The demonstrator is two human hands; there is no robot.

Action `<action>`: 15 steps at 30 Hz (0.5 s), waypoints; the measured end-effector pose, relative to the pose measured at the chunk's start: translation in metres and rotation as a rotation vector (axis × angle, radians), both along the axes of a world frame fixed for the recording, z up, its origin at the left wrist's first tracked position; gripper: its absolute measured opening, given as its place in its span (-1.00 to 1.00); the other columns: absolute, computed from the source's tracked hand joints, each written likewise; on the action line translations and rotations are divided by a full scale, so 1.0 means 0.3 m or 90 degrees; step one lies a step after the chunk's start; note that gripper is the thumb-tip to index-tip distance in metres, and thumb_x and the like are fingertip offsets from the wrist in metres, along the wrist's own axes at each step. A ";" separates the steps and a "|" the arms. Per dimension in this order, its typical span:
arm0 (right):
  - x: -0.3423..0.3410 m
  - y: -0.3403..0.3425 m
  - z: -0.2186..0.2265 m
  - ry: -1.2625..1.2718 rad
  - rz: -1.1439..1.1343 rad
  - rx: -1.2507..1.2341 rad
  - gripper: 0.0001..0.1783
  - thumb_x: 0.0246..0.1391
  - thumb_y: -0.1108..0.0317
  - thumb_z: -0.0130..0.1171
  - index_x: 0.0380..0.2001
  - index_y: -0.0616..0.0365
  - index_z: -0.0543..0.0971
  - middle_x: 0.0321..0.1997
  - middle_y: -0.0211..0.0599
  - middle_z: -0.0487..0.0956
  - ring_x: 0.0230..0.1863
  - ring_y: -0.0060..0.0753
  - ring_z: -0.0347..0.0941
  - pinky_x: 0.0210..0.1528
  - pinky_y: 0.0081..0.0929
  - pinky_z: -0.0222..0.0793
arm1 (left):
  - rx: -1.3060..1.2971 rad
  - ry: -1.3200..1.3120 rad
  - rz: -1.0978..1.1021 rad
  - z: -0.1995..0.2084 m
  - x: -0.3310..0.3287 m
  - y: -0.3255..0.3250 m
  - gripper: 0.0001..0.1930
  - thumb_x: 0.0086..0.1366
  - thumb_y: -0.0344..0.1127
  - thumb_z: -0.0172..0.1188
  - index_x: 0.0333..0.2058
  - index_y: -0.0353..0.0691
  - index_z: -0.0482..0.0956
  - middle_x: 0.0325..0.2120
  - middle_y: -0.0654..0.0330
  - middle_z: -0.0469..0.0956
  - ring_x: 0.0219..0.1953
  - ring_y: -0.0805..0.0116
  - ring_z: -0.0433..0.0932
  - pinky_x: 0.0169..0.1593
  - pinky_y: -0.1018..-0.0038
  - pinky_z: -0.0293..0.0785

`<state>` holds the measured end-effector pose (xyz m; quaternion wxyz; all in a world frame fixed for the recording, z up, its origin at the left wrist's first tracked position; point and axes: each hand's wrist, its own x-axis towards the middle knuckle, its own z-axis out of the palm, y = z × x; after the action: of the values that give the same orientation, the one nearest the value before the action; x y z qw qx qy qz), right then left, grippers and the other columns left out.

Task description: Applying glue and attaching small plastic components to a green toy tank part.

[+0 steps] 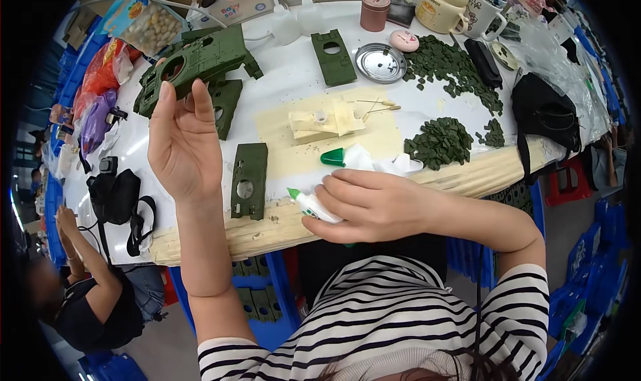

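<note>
My left hand (187,144) is raised at the left, its fingers and thumb closed on the edge of a dark green plastic model tank hull (212,57) with a round hole. In my right hand (370,204), near the table's front edge, lies a small white glue bottle (319,209), its green tip pointing left. A green cap (332,157) rests beside crumpled white tissue (364,159) just beyond that hand. Between my arms lies a flat green hull plate (249,174) with a round hole. A similar plate (332,61) sits farther back, and another green part (227,104) is partly behind my left fingers.
Piles of small green pieces (437,143) (444,67) lie to the right, near a round metal tin lid (380,63). A taped block (320,123) and thin sticks (379,106) occupy the middle. Mugs (441,7) stand at the back. Another person (93,287) sits at the left.
</note>
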<state>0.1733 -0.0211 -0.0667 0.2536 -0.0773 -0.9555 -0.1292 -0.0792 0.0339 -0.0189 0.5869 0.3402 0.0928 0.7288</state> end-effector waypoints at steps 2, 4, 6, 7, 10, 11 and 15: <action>-0.039 0.019 -0.021 -0.034 -0.016 0.036 -0.55 -0.09 0.32 0.07 -0.04 0.07 0.44 -0.26 -0.33 0.47 -0.19 -0.44 0.42 -0.07 -0.51 0.38 | -0.026 0.078 0.090 -0.008 -0.009 -0.001 -0.80 0.34 -0.40 0.00 -0.16 -0.38 0.49 -0.19 0.13 0.56 -0.14 0.38 0.54 0.08 0.46 0.47; -0.046 0.022 -0.015 -0.040 -0.038 0.013 -0.50 -0.12 0.33 0.07 0.00 0.12 0.43 -0.27 -0.33 0.45 -0.20 -0.43 0.40 -0.09 -0.50 0.37 | -0.021 0.103 0.139 -0.006 -0.003 -0.009 -0.80 0.33 -0.39 0.02 -0.15 -0.37 0.49 -0.20 0.14 0.56 -0.17 0.38 0.55 0.07 0.45 0.47; -0.049 0.017 0.001 -0.046 -0.083 -0.038 -0.46 -0.14 0.34 0.06 0.02 0.16 0.43 -0.29 -0.33 0.44 -0.22 -0.42 0.38 -0.12 -0.49 0.37 | -0.007 0.167 0.247 0.001 0.034 -0.014 -0.82 0.32 -0.40 0.06 -0.18 -0.40 0.46 -0.22 0.06 0.55 -0.16 0.30 0.56 0.01 0.48 0.51; -0.039 0.009 0.026 -0.045 -0.118 -0.076 -0.46 -0.15 0.34 0.05 0.02 0.18 0.44 -0.30 -0.33 0.43 -0.23 -0.40 0.38 -0.13 -0.49 0.37 | -0.008 0.204 0.304 0.000 0.055 -0.011 -0.82 0.31 -0.41 0.07 -0.17 -0.38 0.45 -0.22 0.07 0.55 -0.17 0.30 0.56 -0.02 0.48 0.52; -0.098 -0.002 0.079 0.106 -0.124 -0.100 -0.57 -0.17 0.37 0.04 -0.14 0.27 0.51 -0.30 -0.26 0.42 -0.24 -0.31 0.38 -0.17 -0.47 0.36 | -0.007 0.222 0.435 0.028 0.139 0.030 -0.70 0.23 -0.50 0.16 -0.10 -0.31 0.29 -0.21 0.10 0.50 -0.22 0.29 0.56 -0.14 0.42 0.57; -0.147 -0.017 0.123 0.166 -0.096 -0.097 -0.59 -0.17 0.37 0.04 -0.17 0.28 0.52 -0.29 -0.25 0.42 -0.24 -0.29 0.37 -0.17 -0.45 0.36 | 0.014 0.221 0.447 0.046 0.178 0.052 -0.65 0.20 -0.51 0.20 -0.10 -0.32 0.26 -0.21 0.12 0.47 -0.22 0.34 0.53 -0.17 0.42 0.58; -0.345 -0.037 0.226 0.253 -0.146 -0.041 -0.63 -0.21 0.35 0.05 -0.28 0.32 0.53 -0.25 -0.16 0.42 -0.23 -0.18 0.34 -0.13 -0.34 0.32 | 0.150 0.247 0.530 0.078 0.235 0.208 -0.41 0.09 -0.46 0.34 -0.03 -0.34 0.11 -0.19 0.12 0.39 -0.25 0.41 0.46 -0.23 0.56 0.47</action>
<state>0.0698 -0.0322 0.0010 0.4176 -0.2169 -0.8756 -0.1091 -0.0086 0.0962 0.0043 0.1738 0.4680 0.2460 0.8308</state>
